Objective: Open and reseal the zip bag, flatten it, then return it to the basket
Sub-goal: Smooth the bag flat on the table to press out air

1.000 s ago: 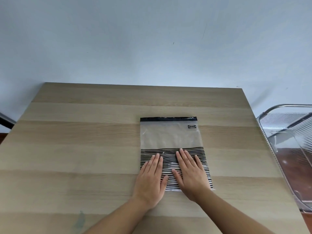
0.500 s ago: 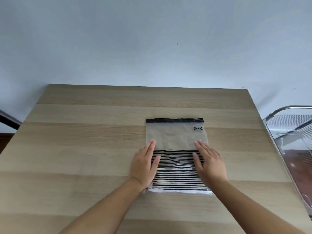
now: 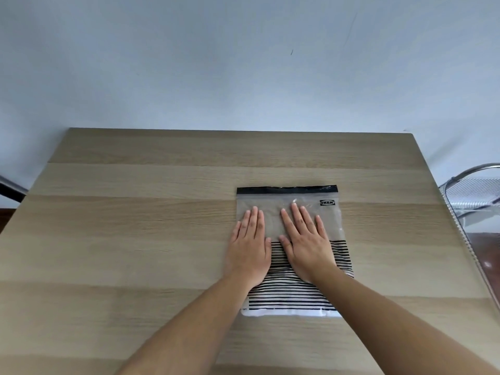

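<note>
Head view is showing a wooden table [image 3: 135, 239] carrying the zip bag [image 3: 293, 293], which is lying flat right of centre, its long axis running away from the person and its black seal strip [image 3: 286, 190] at the far end. Off the bag's right, past the table edge, the basket [image 3: 472, 196] is waiting. Left hand [image 3: 250, 249] and right hand [image 3: 307, 244] are pressing the bag, palms down, fingers spread, gripping nothing. I judge the right hand nearer the basket.

Two bare forearms without sleeves, hands [image 3: 250, 249] likewise uncovered (no gloves, rings or watch visible), short nails.
</note>
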